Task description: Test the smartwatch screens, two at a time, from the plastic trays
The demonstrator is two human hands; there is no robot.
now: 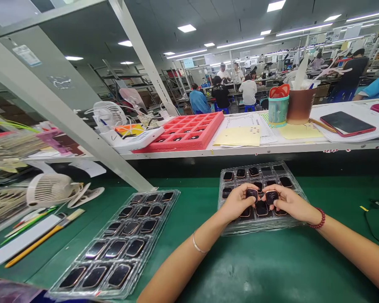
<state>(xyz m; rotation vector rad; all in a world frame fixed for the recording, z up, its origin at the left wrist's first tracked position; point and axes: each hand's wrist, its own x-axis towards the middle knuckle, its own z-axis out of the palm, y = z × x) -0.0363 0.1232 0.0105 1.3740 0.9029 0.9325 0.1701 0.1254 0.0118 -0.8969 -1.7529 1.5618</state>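
Observation:
Both hands are raised over a clear plastic tray (236, 229) that holds rows of square smartwatch bodies with black screens. Between thumb and fingers, my left hand (240, 203) grips one smartwatch body (252, 193). A second smartwatch body (272, 196) is pinched in my right hand (289, 203), close beside the first, and its screen shows faint light markings. Behind the hands, part of the tray's contents is hidden. To the left lies another clear tray (145, 255), filled with several similar dark-faced watch bodies.
A white shelf edge (271, 148) runs above the bench, bearing a red foam tray (189, 130), a brown cup (301, 105) and a phone (347, 122). At left, a slanted post (82, 122), a small fan (50, 190) and a brush (46, 237). A cable (371, 225) lies at right.

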